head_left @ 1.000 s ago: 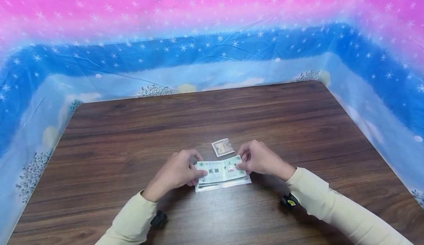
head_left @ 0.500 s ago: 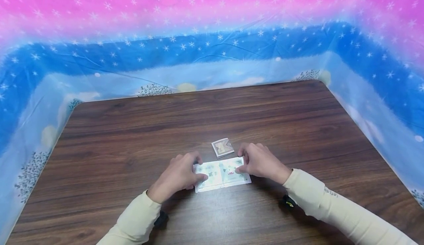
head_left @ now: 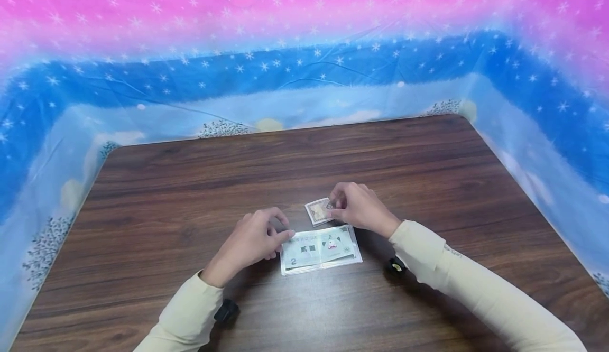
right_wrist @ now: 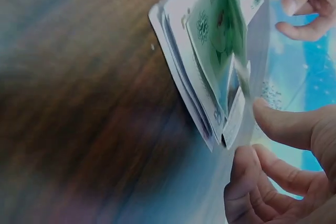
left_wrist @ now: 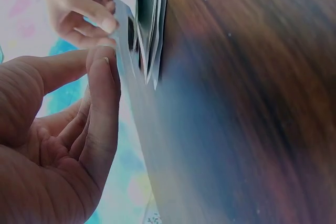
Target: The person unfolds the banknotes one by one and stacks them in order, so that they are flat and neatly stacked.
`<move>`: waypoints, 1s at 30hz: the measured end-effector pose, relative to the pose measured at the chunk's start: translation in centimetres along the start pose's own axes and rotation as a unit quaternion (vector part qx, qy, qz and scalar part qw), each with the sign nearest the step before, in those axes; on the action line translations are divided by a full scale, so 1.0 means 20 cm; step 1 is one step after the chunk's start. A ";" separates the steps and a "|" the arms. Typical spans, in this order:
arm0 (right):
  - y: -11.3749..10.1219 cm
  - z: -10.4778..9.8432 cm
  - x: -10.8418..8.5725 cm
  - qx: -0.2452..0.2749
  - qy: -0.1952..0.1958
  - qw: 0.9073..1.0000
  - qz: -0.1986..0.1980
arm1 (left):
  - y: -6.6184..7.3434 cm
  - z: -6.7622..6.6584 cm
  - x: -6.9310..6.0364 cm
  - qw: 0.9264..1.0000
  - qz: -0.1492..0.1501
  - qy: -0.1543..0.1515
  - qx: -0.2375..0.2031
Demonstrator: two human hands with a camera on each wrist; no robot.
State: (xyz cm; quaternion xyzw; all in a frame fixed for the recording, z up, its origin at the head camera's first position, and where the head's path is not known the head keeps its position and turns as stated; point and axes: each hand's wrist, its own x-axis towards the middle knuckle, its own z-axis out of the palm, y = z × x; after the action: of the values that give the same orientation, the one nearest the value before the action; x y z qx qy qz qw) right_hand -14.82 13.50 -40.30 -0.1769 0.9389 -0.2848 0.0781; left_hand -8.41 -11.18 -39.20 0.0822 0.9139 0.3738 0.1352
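A stack of pale green paper notes (head_left: 311,254), with a crease down its middle, lies on the table near its front. In the left wrist view, my left hand (left_wrist: 79,129) has its thumb and forefinger tips close together with nothing between them, just off the stack's left end. Behind the stack lies a smaller wad of folded brownish notes (head_left: 317,212). My right hand (head_left: 359,204) is at the wad's right edge, its thumb and forefinger curved and spaced apart. Whether they touch the wad is unclear. Loose layered edges of the green notes (right_wrist: 218,35) show in the right wrist view.
The dark wood-grain table (head_left: 190,193) spreads around both hands. Its back and sides meet a pink and blue snowflake-printed cloth (head_left: 266,72). A small black device (head_left: 225,311) sits under the left cuff, another (head_left: 396,265) under the right.
The raised top notes came down flat onto the stack. My right hand left the stack's right end and moved back to the folded wad. My left hand drew slightly back and let go.
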 end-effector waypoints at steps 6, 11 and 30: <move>-0.01 0.02 0.06 -0.028 -0.019 0.999 -0.003 | 0.00 -0.02 0.00 1.000 -0.011 0.001 -0.008; 0.01 0.02 0.08 -0.029 -0.028 0.999 -0.001 | 0.00 -0.03 0.00 1.000 -0.015 0.001 -0.009; 0.02 0.01 0.12 0.104 0.053 0.993 0.011 | -0.01 -0.05 0.00 0.997 0.034 0.059 -0.036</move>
State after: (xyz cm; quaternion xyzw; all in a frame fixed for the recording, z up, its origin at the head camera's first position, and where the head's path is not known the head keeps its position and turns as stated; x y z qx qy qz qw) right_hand -17.17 12.77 -40.85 -0.1420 0.9088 -0.3893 0.0496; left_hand -8.80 -11.96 -38.79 0.0858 0.9029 0.4153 0.0710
